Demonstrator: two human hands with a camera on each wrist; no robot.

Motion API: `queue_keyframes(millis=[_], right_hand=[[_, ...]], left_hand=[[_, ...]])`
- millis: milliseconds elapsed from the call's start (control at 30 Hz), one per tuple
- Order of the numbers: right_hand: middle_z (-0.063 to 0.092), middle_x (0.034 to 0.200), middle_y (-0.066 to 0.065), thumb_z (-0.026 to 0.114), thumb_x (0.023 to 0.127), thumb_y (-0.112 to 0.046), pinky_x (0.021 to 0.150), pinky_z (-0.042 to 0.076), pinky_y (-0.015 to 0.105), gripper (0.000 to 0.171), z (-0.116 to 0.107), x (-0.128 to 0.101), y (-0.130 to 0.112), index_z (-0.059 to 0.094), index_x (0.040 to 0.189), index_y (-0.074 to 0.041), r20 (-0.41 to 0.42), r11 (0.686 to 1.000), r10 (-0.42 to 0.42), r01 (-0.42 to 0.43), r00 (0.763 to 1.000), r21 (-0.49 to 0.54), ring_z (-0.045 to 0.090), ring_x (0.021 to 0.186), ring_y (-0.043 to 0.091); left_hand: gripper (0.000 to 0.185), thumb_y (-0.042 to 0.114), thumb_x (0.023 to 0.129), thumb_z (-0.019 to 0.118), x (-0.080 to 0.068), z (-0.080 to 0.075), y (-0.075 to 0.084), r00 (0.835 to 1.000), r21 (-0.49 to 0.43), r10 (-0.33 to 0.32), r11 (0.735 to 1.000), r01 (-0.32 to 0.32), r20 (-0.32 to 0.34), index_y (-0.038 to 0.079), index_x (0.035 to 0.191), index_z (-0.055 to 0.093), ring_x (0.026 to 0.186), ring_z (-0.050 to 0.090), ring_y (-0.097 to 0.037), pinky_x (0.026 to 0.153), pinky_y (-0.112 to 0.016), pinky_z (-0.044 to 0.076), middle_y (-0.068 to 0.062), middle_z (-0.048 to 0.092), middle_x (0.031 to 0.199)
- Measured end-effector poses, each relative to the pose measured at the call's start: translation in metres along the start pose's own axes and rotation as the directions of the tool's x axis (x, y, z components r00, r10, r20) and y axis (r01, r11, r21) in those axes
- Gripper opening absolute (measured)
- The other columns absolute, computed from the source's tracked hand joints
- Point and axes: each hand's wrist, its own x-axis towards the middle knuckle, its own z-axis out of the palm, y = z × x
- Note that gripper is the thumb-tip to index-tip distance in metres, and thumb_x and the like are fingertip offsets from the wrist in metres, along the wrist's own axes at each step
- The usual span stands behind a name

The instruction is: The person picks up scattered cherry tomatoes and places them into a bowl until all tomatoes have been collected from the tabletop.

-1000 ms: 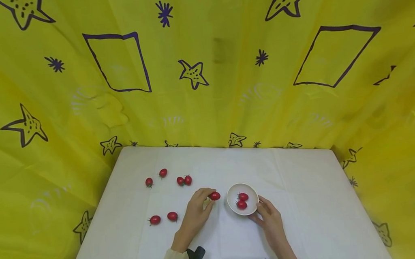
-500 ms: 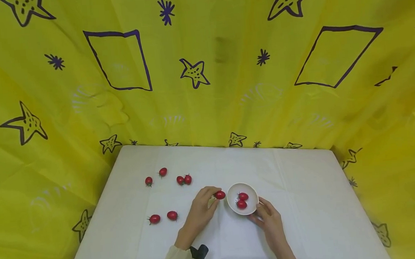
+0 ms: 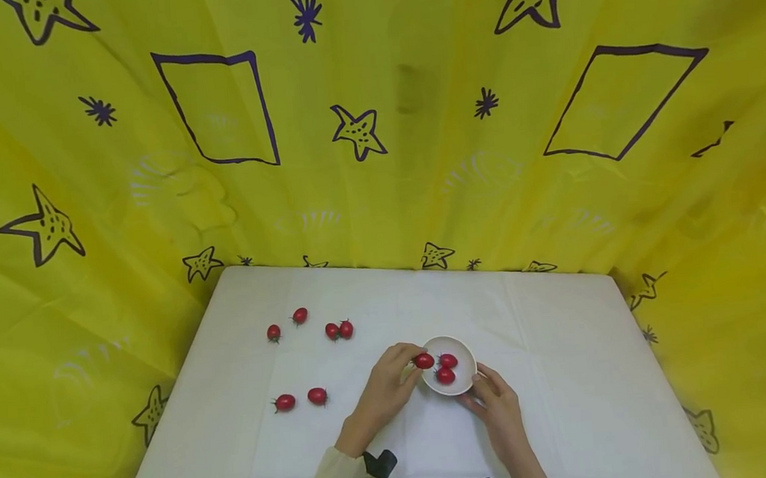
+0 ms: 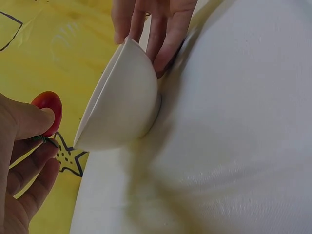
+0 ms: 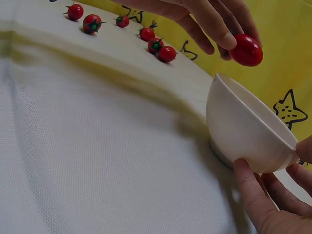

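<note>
**Tomato held over the bowl's left rim — bowl steadied from the right**

The white table point(image 3: 556, 375) carries a small white bowl point(image 3: 450, 388) near its front middle, yellow patterned sheeting point(image 3: 376, 157) rising behind and to both sides. Two tomatoes point(image 3: 446, 367) lie inside the bowl. Six loose tomatoes point(image 3: 309, 335) lie to the left of it, well apart from it.

The left hand point(image 3: 386, 389) comes in from the bowl's left side, fingertips leading, forearm angled toward the near table edge. It pinches one cherry tomato point(image 3: 423, 360) between thumb and fingers; the wrist views show this tomato in the air, just above and at the left rim point(image 5: 229, 80) — not yet inside. Its long axis lies roughly level in the right wrist view.

The right hand point(image 3: 497, 402) sits at the bowl's near-right side, fingers curled against the outer wall and gripping it. The bowl stands on its foot on the cloth.
</note>
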Motion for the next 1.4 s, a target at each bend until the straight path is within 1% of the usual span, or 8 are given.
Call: queue_keyframes(millis=[367,600,767,867,1000,1067,1133,1400], right_hand=[[0.047,0.154,0.032,0.053,0.109,-0.015,0.095,0.061,0.032,0.049,-0.001,0.001,0.001,0.042,0.154,0.002,-0.005,1.000,-0.013,0.013,1.000,-0.010,0.068,0.114,0.009],[0.045,0.156,0.030,0.056,0.109,-0.019,0.097,0.060,0.032,0.053,-0.002,0.002,0.004,0.041,0.154,0.003,0.010,1.000,-0.009,0.009,1.000,-0.003,0.068,0.118,0.009],[0.045,0.156,0.029,0.056,0.109,-0.019,0.098,0.060,0.032,0.053,-0.002,0.002,0.004,0.041,0.155,0.003,0.012,1.000,-0.011,0.011,1.000,0.010,0.068,0.116,0.006],[0.045,0.156,0.030,0.056,0.108,-0.018,0.098,0.060,0.032,0.053,-0.003,0.002,0.005,0.040,0.154,0.004,0.012,1.000,-0.015,0.015,1.000,0.012,0.068,0.113,0.004],[0.045,0.156,0.030,0.057,0.108,-0.018,0.097,0.060,0.031,0.053,-0.003,0.003,0.005,0.041,0.153,0.005,0.007,1.000,-0.013,0.013,1.000,0.017,0.068,0.110,0.002],[0.046,0.154,0.030,0.057,0.108,-0.017,0.097,0.060,0.031,0.053,-0.002,0.003,0.005,0.041,0.153,0.005,0.002,1.000,-0.010,0.010,1.000,0.020,0.067,0.109,0.001],[0.047,0.153,0.029,0.058,0.107,-0.017,0.096,0.060,0.031,0.053,-0.002,0.004,0.005,0.042,0.153,0.005,-0.005,1.000,-0.005,0.006,1.000,0.021,0.067,0.108,0.001],[0.047,0.154,0.029,0.058,0.107,-0.016,0.096,0.060,0.030,0.052,-0.002,0.004,0.005,0.043,0.152,0.005,-0.014,1.000,0.003,-0.003,1.000,0.017,0.067,0.108,0.000]], left_hand=[[0.036,0.004,0.094,0.074,0.010,0.018,0.008,0.999,-0.070,0.019,0.997,-0.016,0.041,0.010,0.129,0.068,0.119,0.065,-0.018,0.106,-0.034,0.056,-0.004,0.069,0.126],[0.033,0.004,0.095,0.074,0.016,0.031,0.006,0.997,-0.062,0.027,0.998,-0.022,0.079,0.010,0.127,0.068,0.117,0.064,-0.017,0.106,-0.031,0.055,-0.002,0.069,0.123],[0.030,0.004,0.096,0.073,0.018,0.036,0.003,0.992,-0.063,0.029,0.998,-0.021,0.119,0.011,0.124,0.068,0.116,0.064,-0.015,0.105,-0.028,0.055,-0.001,0.068,0.122],[0.028,0.004,0.096,0.072,0.020,0.038,0.002,0.988,-0.031,0.040,0.999,-0.036,0.146,0.010,0.123,0.068,0.115,0.064,-0.015,0.103,-0.027,0.056,-0.002,0.069,0.122],[0.026,0.005,0.097,0.071,0.024,0.038,0.002,0.979,0.082,0.048,0.994,-0.066,0.198,0.009,0.123,0.069,0.114,0.065,-0.017,0.104,-0.027,0.055,-0.003,0.070,0.121],[0.026,0.006,0.098,0.071,0.025,0.039,0.003,0.974,0.143,0.054,0.986,-0.087,0.219,0.009,0.123,0.070,0.114,0.065,-0.017,0.104,-0.027,0.055,-0.004,0.070,0.121],[0.026,0.006,0.098,0.070,0.026,0.039,0.003,0.971,0.180,0.052,0.979,-0.096,0.235,0.009,0.124,0.070,0.114,0.065,-0.017,0.104,-0.026,0.055,-0.004,0.069,0.121],[0.025,0.005,0.096,0.072,0.029,0.042,0.005,0.970,0.265,0.062,0.956,-0.126,0.236,0.007,0.121,0.072,0.107,0.065,-0.016,0.099,-0.023,0.057,-0.005,0.070,0.116]])
